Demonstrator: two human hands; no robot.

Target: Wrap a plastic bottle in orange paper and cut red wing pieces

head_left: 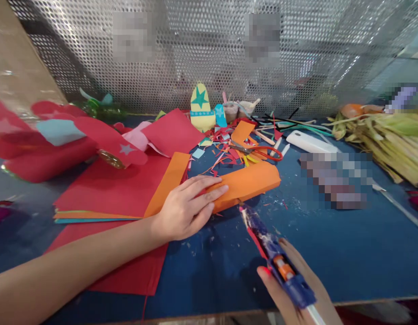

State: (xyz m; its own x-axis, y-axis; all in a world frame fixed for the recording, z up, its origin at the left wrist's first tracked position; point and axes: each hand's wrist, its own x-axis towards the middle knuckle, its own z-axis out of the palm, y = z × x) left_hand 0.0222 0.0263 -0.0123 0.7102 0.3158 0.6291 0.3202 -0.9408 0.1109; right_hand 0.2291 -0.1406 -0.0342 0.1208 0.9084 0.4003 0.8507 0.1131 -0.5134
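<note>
My left hand [190,207] lies on an orange paper piece [249,183], its fingers stretched out and pressing on the left part. The paper looks rounded at its right end and rests on the blue table. My right hand [296,275] grips a blue hot glue gun [273,250] with a glue stick coming out of its back. The gun's nozzle touches or nearly touches the near edge of the orange paper. Under and beside my left forearm is a stack of red paper [107,189] with orange and blue sheets below.
Scissors with orange handles [268,152] lie among paper scraps [225,155] behind the orange piece. A yellow paper shape with a star [200,106] stands near the perforated metal panel [181,45]. Red paper shapes [60,153] are at left, dried husks [381,140] at right.
</note>
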